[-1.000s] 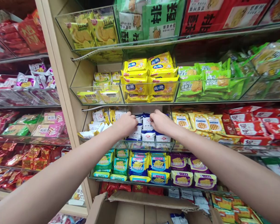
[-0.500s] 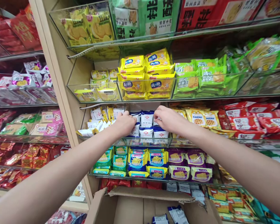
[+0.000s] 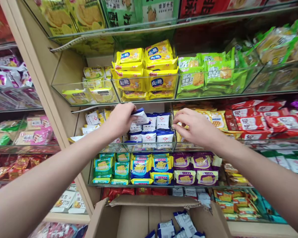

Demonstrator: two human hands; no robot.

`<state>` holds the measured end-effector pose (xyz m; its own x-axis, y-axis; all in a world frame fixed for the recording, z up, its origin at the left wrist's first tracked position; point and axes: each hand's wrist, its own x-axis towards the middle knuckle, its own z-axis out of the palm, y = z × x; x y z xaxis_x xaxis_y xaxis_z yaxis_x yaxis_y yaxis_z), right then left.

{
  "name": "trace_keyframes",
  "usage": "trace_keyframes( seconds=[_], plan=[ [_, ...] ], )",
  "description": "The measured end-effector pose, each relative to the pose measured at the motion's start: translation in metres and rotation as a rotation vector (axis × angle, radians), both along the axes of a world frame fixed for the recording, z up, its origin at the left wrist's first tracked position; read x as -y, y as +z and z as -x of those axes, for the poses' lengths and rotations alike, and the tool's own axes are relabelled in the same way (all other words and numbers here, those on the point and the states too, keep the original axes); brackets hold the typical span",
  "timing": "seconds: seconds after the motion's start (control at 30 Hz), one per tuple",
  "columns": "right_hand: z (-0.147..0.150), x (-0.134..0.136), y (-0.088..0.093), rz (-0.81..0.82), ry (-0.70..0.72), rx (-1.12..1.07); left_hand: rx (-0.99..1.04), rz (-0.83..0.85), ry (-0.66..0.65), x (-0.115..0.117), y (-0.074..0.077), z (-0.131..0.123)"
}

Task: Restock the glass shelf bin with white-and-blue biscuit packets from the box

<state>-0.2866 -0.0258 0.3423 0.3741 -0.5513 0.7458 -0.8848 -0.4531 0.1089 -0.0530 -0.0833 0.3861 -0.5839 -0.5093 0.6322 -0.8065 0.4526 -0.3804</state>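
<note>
My left hand (image 3: 119, 119) is closed round a blue-and-white snack packet (image 3: 140, 116), lifted a little above the stacked packets of the same kind (image 3: 156, 129) in a glass shelf bin (image 3: 149, 147). My right hand (image 3: 195, 127) hovers just right of that stack, fingers loosely curled and apart, with nothing in it. Both forearms reach in from the lower corners.
An open cardboard box (image 3: 136, 215) below holds more blue-and-white packets (image 3: 178, 224). Yellow packets (image 3: 145, 71) fill the bin above, green ones (image 3: 206, 71) to its right, red ones (image 3: 260, 120) at right. A wooden upright (image 3: 37, 89) divides the shelving at left.
My left hand has picked one blue-and-white packet up off the stack. My right hand has drawn back to the right and opened. The view has tilted down, showing more of the box.
</note>
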Motion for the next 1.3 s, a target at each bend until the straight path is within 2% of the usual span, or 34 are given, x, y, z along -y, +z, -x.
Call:
trace_keyframes(
  seconds=[0.23, 0.4, 0.53, 0.63, 0.77, 0.87, 0.97, 1.07, 1.17, 1.23, 1.3],
  plan=[
    [0.012, 0.002, -0.010, 0.026, 0.015, -0.012, -0.083, -0.052, -0.194, 0.033, -0.025, 0.061],
    [0.017, 0.005, -0.012, 0.017, -0.010, -0.015, 0.017, -0.015, -0.174, 0.047, -0.033, 0.082],
    [0.016, 0.005, -0.013, 0.003, -0.003, -0.034, 0.059, -0.018, -0.149, 0.047, -0.030, 0.085],
    [0.011, 0.004, -0.014, -0.003, -0.007, -0.067, 0.092, -0.031, -0.156, 0.039, -0.022, 0.076],
    [0.000, 0.002, -0.015, -0.004, -0.006, -0.131, 0.139, -0.098, -0.222, 0.022, -0.015, 0.037],
    [-0.015, 0.002, -0.015, -0.011, 0.017, -0.186, 0.168, -0.246, -0.195, 0.014, -0.019, 0.002],
    [-0.033, 0.008, -0.015, -0.037, 0.055, -0.211, 0.264, -0.376, -0.151, 0.014, -0.027, -0.019],
    [-0.049, 0.016, -0.018, -0.061, 0.098, -0.191, 0.370, -0.340, -0.124, 0.015, -0.031, -0.023],
    [-0.056, 0.016, -0.024, -0.075, 0.137, -0.164, 0.392, -0.326, -0.065, 0.015, -0.030, -0.020],
    [-0.058, 0.006, -0.033, -0.086, 0.175, -0.139, 0.385, -0.300, -0.023, 0.016, -0.031, -0.019],
    [-0.061, -0.011, -0.053, -0.125, 0.242, -0.113, 0.379, -0.236, -0.005, 0.020, -0.035, -0.018]
  ],
)
